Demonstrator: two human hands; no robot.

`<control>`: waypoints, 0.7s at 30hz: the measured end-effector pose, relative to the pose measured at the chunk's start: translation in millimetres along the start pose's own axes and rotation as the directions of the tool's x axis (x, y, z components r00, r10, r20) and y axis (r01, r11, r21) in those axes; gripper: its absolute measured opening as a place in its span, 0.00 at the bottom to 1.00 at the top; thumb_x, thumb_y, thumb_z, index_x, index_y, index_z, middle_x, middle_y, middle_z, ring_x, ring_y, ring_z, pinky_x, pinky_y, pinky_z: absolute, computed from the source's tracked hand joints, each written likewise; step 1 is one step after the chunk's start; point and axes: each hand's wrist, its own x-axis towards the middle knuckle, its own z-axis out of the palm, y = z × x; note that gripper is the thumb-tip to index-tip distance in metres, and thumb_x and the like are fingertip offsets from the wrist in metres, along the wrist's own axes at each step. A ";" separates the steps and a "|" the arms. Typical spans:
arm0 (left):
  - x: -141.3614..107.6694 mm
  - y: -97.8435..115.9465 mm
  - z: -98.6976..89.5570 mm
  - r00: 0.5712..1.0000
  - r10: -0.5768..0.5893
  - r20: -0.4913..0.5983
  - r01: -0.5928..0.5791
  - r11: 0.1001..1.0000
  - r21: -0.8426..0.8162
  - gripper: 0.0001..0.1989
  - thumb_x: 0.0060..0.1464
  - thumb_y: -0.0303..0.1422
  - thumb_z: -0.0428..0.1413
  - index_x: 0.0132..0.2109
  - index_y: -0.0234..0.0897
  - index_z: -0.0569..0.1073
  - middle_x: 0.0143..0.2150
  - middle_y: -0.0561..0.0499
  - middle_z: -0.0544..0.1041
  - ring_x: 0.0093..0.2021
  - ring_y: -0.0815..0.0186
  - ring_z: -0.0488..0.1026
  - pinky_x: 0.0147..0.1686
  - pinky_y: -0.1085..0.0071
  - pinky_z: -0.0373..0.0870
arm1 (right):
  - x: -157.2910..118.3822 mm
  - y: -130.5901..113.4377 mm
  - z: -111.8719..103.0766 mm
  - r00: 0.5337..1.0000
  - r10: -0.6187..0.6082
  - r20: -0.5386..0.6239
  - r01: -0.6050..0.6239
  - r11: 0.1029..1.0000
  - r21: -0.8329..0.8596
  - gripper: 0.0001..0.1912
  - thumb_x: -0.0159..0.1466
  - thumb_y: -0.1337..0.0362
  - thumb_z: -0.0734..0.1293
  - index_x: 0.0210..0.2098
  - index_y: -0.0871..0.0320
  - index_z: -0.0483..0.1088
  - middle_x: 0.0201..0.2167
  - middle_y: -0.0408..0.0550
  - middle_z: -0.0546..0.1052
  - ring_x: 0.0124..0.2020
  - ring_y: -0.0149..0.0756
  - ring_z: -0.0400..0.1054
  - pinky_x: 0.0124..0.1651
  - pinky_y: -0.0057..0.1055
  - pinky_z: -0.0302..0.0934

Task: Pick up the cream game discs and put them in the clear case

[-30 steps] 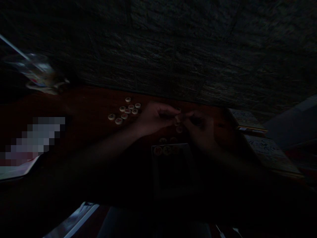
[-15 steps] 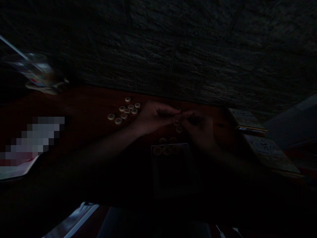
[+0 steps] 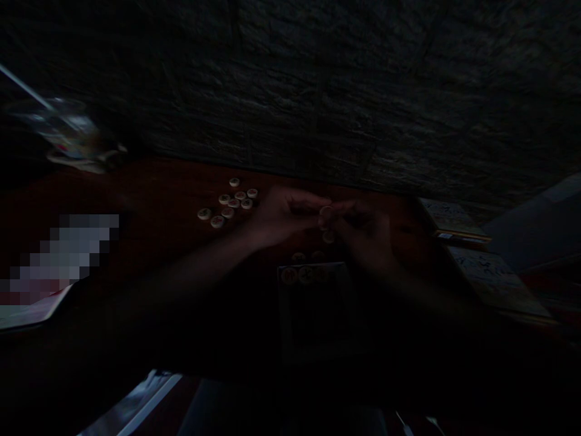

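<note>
Left hand (image 3: 278,217), right hand (image 3: 371,235), fingertips of both pinching one round piece (image 3: 325,211), nine loose discs (image 3: 233,203) leftward, shallow box (image 3: 339,265) nearer.

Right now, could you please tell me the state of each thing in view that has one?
Left hand, fingers bent, pointing right.
Right hand, fingers bent, close to the left hand's.
Game piece, at both hands' fingertips; whose grip is unclear.
Nine pieces left of the hands, lying flat on the table.
Box, open, three pieces along its far end; the rest is too dark.
Cup, standing, straw sticking out.
</note>
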 end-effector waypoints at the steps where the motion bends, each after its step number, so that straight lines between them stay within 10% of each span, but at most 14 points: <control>1: 0.3 -0.4 -0.3 1.000 0.004 -0.006 -0.004 1.000 0.003 0.18 0.50 0.35 0.74 0.48 0.36 0.86 0.49 0.43 0.87 0.48 0.56 0.86 0.51 0.62 0.81 | 0.0 -0.3 0.2 1.000 0.003 -0.001 -0.003 1.000 -0.004 0.19 0.60 0.47 0.79 0.38 0.57 0.79 0.31 0.47 0.83 0.24 0.31 0.73 0.25 0.29 0.69; 21: -0.3 1.6 -1.0 1.000 -0.015 -0.008 0.015 1.000 0.008 0.18 0.49 0.35 0.74 0.47 0.38 0.86 0.48 0.44 0.87 0.47 0.56 0.86 0.50 0.63 0.82 | -0.6 -2.2 -1.4 0.999 -0.036 0.009 0.036 0.999 -0.010 0.17 0.60 0.50 0.79 0.37 0.56 0.78 0.29 0.45 0.82 0.24 0.31 0.73 0.26 0.29 0.69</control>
